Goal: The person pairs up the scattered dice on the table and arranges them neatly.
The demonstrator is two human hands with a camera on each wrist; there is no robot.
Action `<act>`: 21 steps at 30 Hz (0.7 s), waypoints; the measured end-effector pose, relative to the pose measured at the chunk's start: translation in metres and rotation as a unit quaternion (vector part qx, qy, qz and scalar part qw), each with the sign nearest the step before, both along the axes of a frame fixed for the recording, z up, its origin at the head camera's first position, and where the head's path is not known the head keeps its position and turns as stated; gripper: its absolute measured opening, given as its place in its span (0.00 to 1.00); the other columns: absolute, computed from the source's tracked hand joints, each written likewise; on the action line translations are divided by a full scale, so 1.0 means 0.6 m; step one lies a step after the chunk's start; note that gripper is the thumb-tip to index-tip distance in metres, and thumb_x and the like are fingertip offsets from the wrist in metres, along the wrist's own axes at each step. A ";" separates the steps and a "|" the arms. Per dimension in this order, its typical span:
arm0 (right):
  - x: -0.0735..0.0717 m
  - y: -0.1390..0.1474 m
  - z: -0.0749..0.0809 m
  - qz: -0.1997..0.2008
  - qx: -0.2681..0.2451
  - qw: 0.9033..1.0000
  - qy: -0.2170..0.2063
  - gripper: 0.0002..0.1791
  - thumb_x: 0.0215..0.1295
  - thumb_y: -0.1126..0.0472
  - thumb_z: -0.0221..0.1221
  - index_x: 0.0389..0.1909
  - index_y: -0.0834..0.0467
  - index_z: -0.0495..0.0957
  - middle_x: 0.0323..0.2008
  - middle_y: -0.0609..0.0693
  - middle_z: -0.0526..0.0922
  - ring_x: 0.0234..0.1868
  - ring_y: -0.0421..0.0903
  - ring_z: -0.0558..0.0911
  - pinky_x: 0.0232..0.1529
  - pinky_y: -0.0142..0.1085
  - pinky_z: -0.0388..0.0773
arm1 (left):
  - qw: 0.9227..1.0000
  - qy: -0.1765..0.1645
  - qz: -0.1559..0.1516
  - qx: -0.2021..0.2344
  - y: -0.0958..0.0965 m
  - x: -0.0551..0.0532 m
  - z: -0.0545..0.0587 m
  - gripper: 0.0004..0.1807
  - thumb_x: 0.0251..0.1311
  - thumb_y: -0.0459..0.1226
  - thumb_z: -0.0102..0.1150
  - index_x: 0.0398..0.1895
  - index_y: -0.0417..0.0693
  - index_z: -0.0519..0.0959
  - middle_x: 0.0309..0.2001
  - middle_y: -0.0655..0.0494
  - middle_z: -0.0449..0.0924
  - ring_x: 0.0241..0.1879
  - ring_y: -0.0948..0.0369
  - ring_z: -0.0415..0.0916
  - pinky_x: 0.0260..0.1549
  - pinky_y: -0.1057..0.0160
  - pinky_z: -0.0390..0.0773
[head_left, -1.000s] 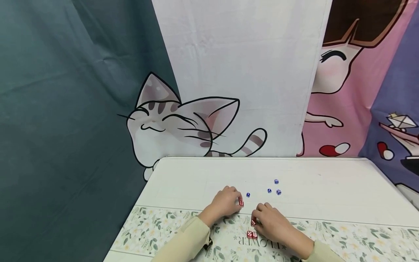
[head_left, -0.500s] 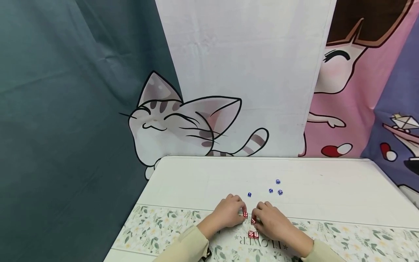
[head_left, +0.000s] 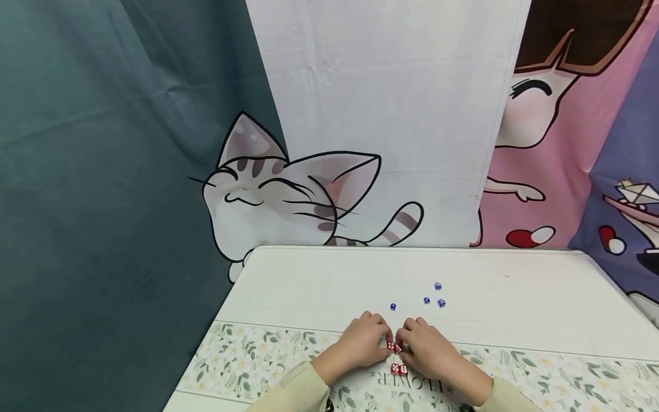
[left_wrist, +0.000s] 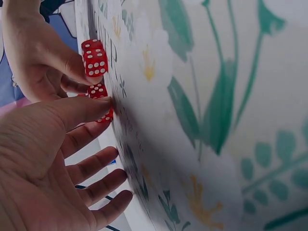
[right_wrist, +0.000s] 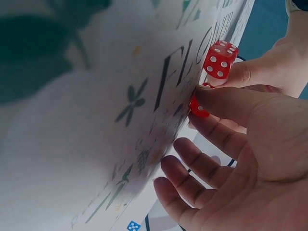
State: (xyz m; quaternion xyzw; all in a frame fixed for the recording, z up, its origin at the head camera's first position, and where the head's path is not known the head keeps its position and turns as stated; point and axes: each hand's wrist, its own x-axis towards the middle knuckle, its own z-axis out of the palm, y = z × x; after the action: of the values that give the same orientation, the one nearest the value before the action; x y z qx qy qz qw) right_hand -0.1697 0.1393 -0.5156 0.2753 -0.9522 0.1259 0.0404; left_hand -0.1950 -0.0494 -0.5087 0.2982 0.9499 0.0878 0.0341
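My left hand (head_left: 364, 342) pinches a red die (head_left: 390, 347) with white pips between thumb and index finger. Facing it, my right hand (head_left: 426, 349) pinches another red die (head_left: 399, 348) the same way. The two dice meet, or nearly so, between my fingertips on the flowered strip. Closer to me lie two more red dice (head_left: 399, 370), side by side. In the right wrist view, my thumb and fingertips partly cover the held die (right_wrist: 198, 107). The left wrist view shows the other held die (left_wrist: 103, 113) partly behind my left thumb.
Several blue dice lie farther back on the white tabletop (head_left: 309, 280): one blue die (head_left: 393, 306) just past my hands, the others grouped around a blue die (head_left: 441, 303) to the right. A printed curtain (head_left: 437, 114) hangs behind the table's far edge.
My left hand has come nearer to me and to the right with its red die, up against the one in my right hand. The right hand stays nearly still.
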 end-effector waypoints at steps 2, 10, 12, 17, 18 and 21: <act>0.001 0.000 0.000 0.003 -0.002 1.000 0.003 0.11 0.56 0.54 0.72 0.33 0.48 0.79 0.35 0.41 0.73 0.34 0.40 0.68 0.31 0.37 0.68 | 1.000 0.004 -0.003 0.000 0.000 0.002 -0.001 0.08 0.56 0.51 0.72 0.36 0.64 0.84 0.41 0.69 0.76 0.41 0.68 0.67 0.39 0.65 0.72; 0.005 0.004 0.002 0.001 0.001 1.000 0.004 0.10 0.55 0.56 0.72 0.34 0.47 0.79 0.35 0.41 0.73 0.34 0.41 0.68 0.31 0.37 0.68 | 1.000 0.011 -0.017 0.003 0.001 0.006 -0.001 0.07 0.57 0.50 0.72 0.34 0.66 0.83 0.42 0.69 0.77 0.41 0.68 0.67 0.38 0.66 0.71; 0.006 0.004 0.002 0.000 -0.002 1.000 0.001 0.10 0.55 0.56 0.72 0.34 0.47 0.79 0.35 0.41 0.73 0.35 0.41 0.68 0.31 0.37 0.68 | 1.000 0.011 -0.019 0.003 0.001 0.008 0.000 0.07 0.57 0.50 0.72 0.34 0.66 0.83 0.42 0.69 0.77 0.41 0.68 0.67 0.38 0.66 0.71; 0.008 0.005 0.003 -0.005 -0.004 1.000 -0.004 0.10 0.55 0.57 0.72 0.34 0.48 0.79 0.36 0.41 0.74 0.35 0.40 0.68 0.32 0.37 0.68 | 1.000 0.015 -0.024 0.003 0.001 0.009 0.001 0.08 0.56 0.50 0.72 0.35 0.65 0.83 0.42 0.69 0.77 0.41 0.68 0.67 0.38 0.66 0.71; 0.008 0.005 0.003 -0.006 -0.003 1.000 -0.005 0.10 0.55 0.57 0.71 0.34 0.47 0.79 0.36 0.41 0.74 0.35 0.40 0.68 0.32 0.37 0.68 | 1.000 0.013 -0.026 0.003 0.001 0.008 0.001 0.09 0.56 0.51 0.72 0.36 0.64 0.84 0.42 0.69 0.77 0.41 0.68 0.67 0.39 0.66 0.71; 0.008 0.005 0.003 -0.004 -0.004 1.000 -0.005 0.10 0.55 0.56 0.72 0.34 0.47 0.79 0.36 0.41 0.74 0.35 0.40 0.68 0.32 0.36 0.68 | 0.999 -0.004 -0.036 0.002 -0.002 0.002 0.001 0.10 0.56 0.51 0.73 0.37 0.64 0.84 0.44 0.69 0.77 0.42 0.69 0.67 0.41 0.66 0.71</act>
State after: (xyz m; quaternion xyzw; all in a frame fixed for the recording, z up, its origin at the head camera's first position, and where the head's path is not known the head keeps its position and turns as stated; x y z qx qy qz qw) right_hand -0.1647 0.1425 -0.5136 0.2709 -0.9530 0.1306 0.0368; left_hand -0.1937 -0.0507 -0.5080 0.3315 0.9383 0.0895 0.0405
